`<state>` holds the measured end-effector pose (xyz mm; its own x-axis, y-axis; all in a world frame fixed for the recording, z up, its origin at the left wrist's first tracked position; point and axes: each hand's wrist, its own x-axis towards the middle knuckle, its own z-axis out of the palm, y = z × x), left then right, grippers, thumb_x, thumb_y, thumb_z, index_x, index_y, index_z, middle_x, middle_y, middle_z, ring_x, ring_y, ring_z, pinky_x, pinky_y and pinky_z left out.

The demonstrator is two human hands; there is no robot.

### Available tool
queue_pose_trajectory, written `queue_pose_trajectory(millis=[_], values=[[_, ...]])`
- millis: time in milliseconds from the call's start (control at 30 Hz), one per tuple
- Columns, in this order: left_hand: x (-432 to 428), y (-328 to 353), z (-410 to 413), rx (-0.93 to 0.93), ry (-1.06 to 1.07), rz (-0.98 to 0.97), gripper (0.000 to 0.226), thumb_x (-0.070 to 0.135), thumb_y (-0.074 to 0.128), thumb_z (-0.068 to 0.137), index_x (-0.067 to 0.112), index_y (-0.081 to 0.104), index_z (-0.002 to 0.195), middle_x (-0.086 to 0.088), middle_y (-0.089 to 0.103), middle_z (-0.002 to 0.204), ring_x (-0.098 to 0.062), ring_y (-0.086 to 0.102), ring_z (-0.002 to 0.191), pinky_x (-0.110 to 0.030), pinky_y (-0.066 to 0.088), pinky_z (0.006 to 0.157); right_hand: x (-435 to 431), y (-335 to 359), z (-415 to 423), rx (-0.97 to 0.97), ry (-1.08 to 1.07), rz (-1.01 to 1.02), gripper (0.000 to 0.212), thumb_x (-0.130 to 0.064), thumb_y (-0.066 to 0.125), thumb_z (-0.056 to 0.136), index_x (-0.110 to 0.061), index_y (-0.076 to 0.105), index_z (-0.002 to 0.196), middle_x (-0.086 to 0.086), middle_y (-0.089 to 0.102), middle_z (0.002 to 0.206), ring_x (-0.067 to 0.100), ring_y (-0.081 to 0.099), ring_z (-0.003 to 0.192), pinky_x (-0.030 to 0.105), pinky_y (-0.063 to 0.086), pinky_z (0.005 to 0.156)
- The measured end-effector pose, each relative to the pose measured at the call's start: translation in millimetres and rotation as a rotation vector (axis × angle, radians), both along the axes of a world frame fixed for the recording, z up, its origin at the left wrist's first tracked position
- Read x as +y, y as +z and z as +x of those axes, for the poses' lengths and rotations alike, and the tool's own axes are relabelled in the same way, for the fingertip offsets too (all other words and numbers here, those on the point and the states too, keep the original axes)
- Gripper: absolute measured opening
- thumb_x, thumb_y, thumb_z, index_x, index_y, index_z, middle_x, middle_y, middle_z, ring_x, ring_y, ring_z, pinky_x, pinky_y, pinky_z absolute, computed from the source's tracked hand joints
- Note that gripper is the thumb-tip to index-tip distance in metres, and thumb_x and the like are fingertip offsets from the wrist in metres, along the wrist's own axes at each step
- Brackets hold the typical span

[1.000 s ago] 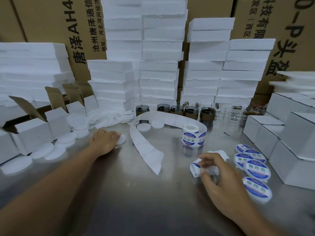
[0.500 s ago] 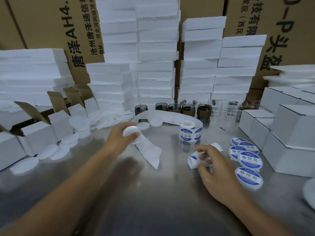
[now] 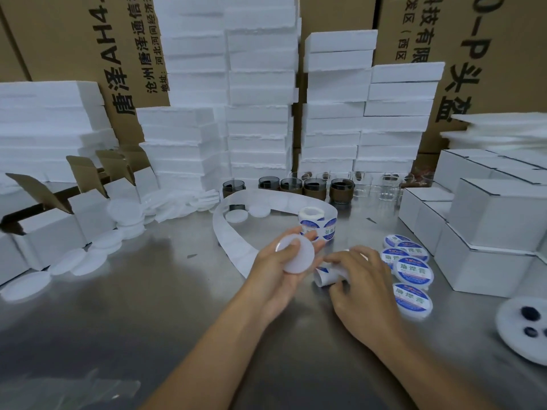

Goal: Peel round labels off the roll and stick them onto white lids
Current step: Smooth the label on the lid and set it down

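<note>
head view: one camera looks down past both forearms onto a steel table (image 3: 142,321).
left hand (image 3: 275,276): raised above the table, thumb laid over the upper edge of a plain lid, fingers curled behind it; it grips that lid.
plain lid (image 3: 299,257): round, white, unlabelled, tilted toward the camera, off the table, in front of the roll.
right hand (image 3: 365,291): just right of the left hand, back upward, fingers bent down and pinching the curled end of the label strip.
label strip (image 3: 325,276): its loose end curls under the right fingers, with a blue patch showing; whether a label is lifted cannot be told.
roll (image 3: 318,224): upright on the table behind the hands, blue-and-white round labels on its outside.
spent backing (image 3: 233,235): white ribbon looping from the roll out to the left and back toward the left wrist.
labelled lids (image 3: 413,270): several flat on the table right of the right hand, blue labels up, some overlapping.
bare lids (image 3: 97,253): scattered at the left beside the open boxes (image 3: 53,232); two more lie inside the ribbon's loop.
closed boxes (image 3: 488,226): white, stacked at the right.
glass cups (image 3: 313,187): a row behind the roll, some dark, some clear.
foam slabs (image 3: 260,113): tall white stacks at the back, against brown cartons (image 3: 74,39).
</note>
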<state>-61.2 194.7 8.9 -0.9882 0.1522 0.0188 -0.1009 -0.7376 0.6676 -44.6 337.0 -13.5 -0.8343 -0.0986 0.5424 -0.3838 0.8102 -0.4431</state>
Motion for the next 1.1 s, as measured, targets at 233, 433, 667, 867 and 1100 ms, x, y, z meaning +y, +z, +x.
queue_pose_trajectory(millis=[233,433,667,867,1100], values=[[-2.4,-5.8,-3.0,-0.03,0.02,-0.17,0.021,-0.003,0.045,0.094,0.009,0.058,0.107,-0.009,0.074,0.09,-0.023,0.072,0.079,-0.036,0.06,0.069,1.2,-6.0,-3.6,-0.102,0.021,-0.102,0.045,-0.008,0.06,0.078,-0.023,0.052,0.12,-0.004,0.054,0.116,0.015,0.049,0.108,0.023,0.036,0.088],[-0.4,-7.7,-1.3,0.014,0.012,-0.341,0.014,0.001,0.055,0.09,0.01,0.061,0.099,-0.007,0.073,0.083,-0.02,0.072,0.072,-0.033,0.059,0.06,0.6,-6.7,-2.9,-0.087,-0.112,0.002,0.04,-0.015,0.059,0.081,-0.027,0.055,0.119,0.002,0.055,0.112,0.017,0.042,0.114,0.026,0.03,0.086],[2.7,-4.8,4.2,0.089,-0.113,-0.374,0.014,0.004,0.051,0.093,0.007,0.061,0.103,-0.007,0.072,0.081,-0.022,0.069,0.071,-0.038,0.059,0.067,0.9,0.3,1.6,0.014,-0.19,0.053,0.027,-0.013,0.064,0.077,-0.023,0.063,0.103,-0.004,0.065,0.099,0.018,0.048,0.105,0.031,0.025,0.092],[3.5,-4.5,7.5,0.105,-0.207,-0.454,0.015,0.012,0.058,0.09,0.011,0.063,0.103,-0.008,0.073,0.087,-0.022,0.071,0.076,-0.031,0.057,0.059,4.7,9.7,3.6,-0.005,-0.222,-0.028,0.032,-0.003,0.065,0.073,-0.018,0.064,0.101,0.0,0.062,0.088,0.022,0.052,0.092,0.034,0.029,0.093],[5.3,-2.0,14.6,0.176,-0.409,-0.495,0.021,0.029,0.06,0.084,0.018,0.075,0.093,-0.008,0.072,0.091,-0.022,0.07,0.076,-0.031,0.056,0.061,10.2,11.4,2.1,0.02,-0.223,-0.101,0.023,0.0,0.063,0.074,-0.013,0.07,0.091,0.007,0.065,0.083,0.028,0.055,0.084,0.039,0.037,0.08]])
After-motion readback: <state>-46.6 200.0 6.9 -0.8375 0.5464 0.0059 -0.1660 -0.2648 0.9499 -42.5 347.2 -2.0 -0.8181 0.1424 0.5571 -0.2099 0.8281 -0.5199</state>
